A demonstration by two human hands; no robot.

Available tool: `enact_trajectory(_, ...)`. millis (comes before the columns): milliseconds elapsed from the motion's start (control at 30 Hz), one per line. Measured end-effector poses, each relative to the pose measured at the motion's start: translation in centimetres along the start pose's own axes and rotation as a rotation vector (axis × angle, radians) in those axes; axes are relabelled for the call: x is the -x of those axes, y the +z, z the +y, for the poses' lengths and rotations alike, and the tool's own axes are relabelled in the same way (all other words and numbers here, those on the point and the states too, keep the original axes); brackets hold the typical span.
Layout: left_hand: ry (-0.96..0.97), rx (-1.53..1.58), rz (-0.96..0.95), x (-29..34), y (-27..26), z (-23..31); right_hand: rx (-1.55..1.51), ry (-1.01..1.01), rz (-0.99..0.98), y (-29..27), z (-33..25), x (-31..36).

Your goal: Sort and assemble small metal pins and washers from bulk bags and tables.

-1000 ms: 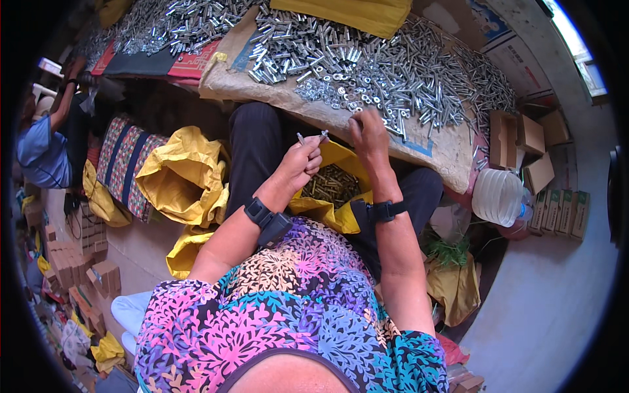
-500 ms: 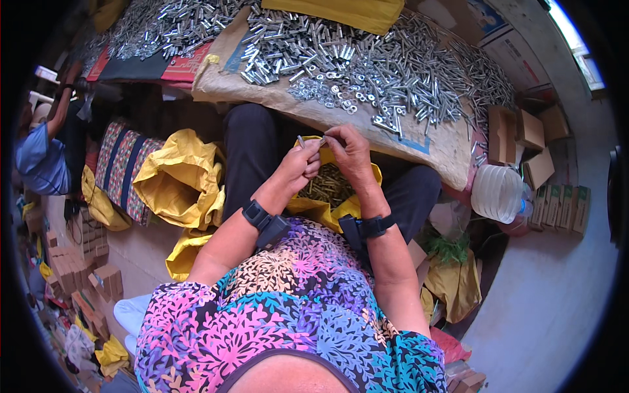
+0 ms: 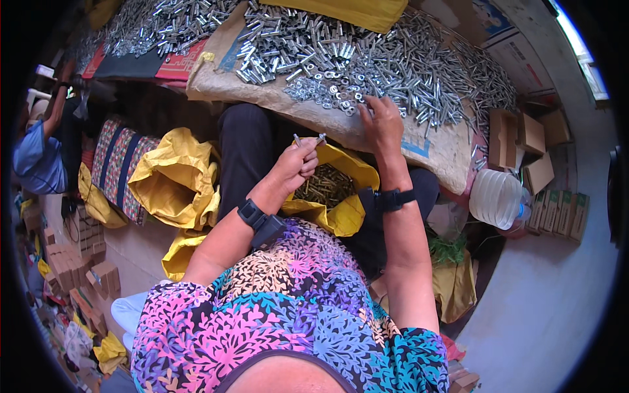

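My left hand (image 3: pixel 298 162) is closed over the yellow sack between my knees. Two silvery ends stick out of its fingers: a plain rod end (image 3: pixel 297 140) and a bolt tip (image 3: pixel 321 138) at the thumb; whether they are separate pieces is hidden. My right hand (image 3: pixel 383 124) reaches over the table's near edge, thumb and forefinger apart beside the loose washers (image 3: pixel 341 92). Beyond them spreads a heap of metal bolts and sleeves (image 3: pixel 419 72). In the open yellow sack (image 3: pixel 347 216) lie many brassy metal pieces (image 3: pixel 326 185).
Another yellow sack (image 3: pixel 173 177) gapes at the left by a patterned box-like seat (image 3: pixel 121 167). Far left, a person in a blue shirt (image 3: pixel 42 160) sits at the table. Small cartons (image 3: pixel 560 213) and a clear plastic jug (image 3: pixel 495 198) stand at right.
My right hand has left the left hand and moved up and right to the washers at the table edge. The left hand has stayed nearly in place, still holding metal.
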State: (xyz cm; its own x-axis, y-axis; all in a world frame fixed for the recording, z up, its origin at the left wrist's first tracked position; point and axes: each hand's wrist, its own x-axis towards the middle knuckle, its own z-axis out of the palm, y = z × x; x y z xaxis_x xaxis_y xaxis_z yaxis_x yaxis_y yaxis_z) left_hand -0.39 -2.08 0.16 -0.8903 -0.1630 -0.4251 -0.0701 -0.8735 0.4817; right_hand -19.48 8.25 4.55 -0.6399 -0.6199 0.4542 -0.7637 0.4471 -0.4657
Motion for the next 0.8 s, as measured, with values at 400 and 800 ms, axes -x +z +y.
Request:
enact_trajectory(400, 0.003, -0.02, 0.036, 0.3, 0.4, -0.1, 0.184, -0.065, 0.012, 1.0, 0.2, -0.4)
enact_trajectory(800, 0.031, 0.084, 0.038, 0.8, 0.1, -0.8, -0.645, 0.081, -0.367, 0.0, -4.6, 5.4)
